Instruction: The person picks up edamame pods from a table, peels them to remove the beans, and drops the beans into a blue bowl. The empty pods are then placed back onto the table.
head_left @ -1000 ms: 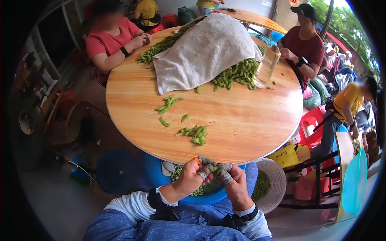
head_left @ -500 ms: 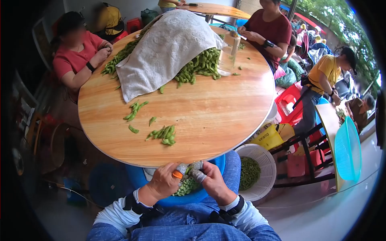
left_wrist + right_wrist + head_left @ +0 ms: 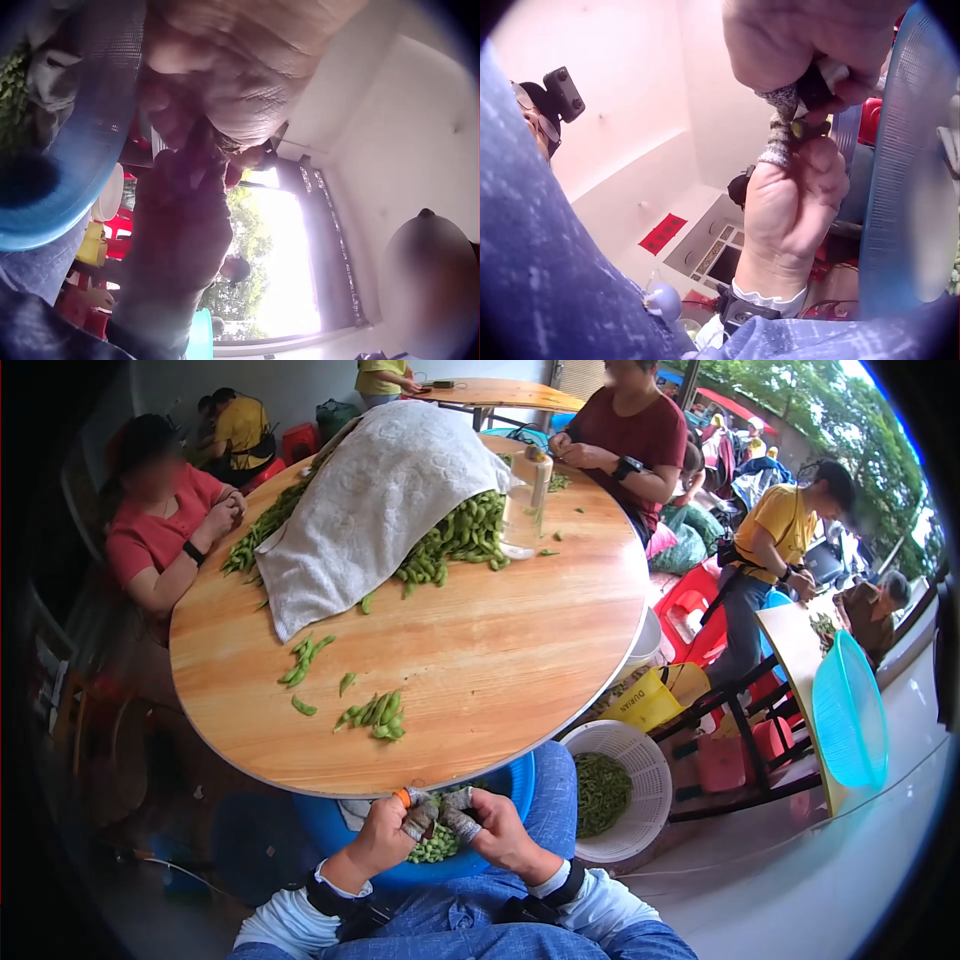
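Observation:
Over a blue basin [image 3: 400, 874], my left hand [image 3: 378, 846] and right hand [image 3: 506, 836] meet thumb to thumb. Grey knitted covers wrap the thumbs and fingertips, and an orange band circles one left finger. A green edamame pod [image 3: 800, 128] sits pinched between the fingertips, mostly hidden by them. Shelled beans [image 3: 436, 847] lie in the basin below. Just beyond the hands, several loose pods [image 3: 376, 714] lie on the round wooden table [image 3: 480, 690].
A pale towel [image 3: 390, 500] covers much of a pod heap [image 3: 455, 540] at the table's back. A clear plastic container [image 3: 526, 495] stands beside it. Right of my leg is a white basket [image 3: 650, 790] with pods inside. Other people sit or stand around.
The head view has turned right, so the table and pods sit further left in it. My hands stay together over the basin, fingers shifting on the pod.

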`<state>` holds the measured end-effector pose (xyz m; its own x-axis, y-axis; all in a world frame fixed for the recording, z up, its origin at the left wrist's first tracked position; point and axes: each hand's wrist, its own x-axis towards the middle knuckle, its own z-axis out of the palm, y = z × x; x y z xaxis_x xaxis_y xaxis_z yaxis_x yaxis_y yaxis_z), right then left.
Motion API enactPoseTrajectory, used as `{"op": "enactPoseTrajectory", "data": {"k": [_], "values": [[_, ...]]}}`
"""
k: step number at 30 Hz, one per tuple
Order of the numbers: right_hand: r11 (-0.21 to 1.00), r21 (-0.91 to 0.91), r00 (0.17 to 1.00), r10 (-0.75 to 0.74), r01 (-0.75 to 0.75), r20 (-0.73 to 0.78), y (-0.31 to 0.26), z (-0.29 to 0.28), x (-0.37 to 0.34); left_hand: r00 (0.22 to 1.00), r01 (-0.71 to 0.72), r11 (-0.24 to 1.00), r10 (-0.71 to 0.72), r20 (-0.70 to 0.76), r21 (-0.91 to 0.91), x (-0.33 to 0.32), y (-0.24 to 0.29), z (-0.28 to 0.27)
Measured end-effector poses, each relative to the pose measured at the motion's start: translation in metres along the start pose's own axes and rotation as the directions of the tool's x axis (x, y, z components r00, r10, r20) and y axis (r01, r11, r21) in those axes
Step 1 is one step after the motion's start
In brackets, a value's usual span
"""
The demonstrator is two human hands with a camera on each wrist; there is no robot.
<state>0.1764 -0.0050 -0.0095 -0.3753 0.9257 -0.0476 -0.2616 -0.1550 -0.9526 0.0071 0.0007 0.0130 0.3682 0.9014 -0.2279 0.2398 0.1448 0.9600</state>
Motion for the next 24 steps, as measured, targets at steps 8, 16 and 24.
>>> {"op": "enactPoseTrajectory", "data": {"k": [8, 16, 24], "values": [[0.798, -0.600, 0.998, -0.018, 0.052, 0.064, 0.006, -0.005, -0.001, 0.990, 0.112, 0.966, -0.128, -0.055, -0.231, 0.001, -0.044, 0.022], [0.818, -0.575, 0.899, -0.253, 0.001, -0.358, 0.019, -0.069, -0.021, 0.926, -0.326, 0.646, 0.365, 0.096, 0.690, -0.010, -0.045, 0.010], [0.977, 0.207, 0.597, 0.141, 0.043, -0.790, 0.049, -0.177, -0.086, 0.825, -0.055, 0.736, 0.414, -0.385, 0.674, 0.062, 0.042, -0.102]]}}
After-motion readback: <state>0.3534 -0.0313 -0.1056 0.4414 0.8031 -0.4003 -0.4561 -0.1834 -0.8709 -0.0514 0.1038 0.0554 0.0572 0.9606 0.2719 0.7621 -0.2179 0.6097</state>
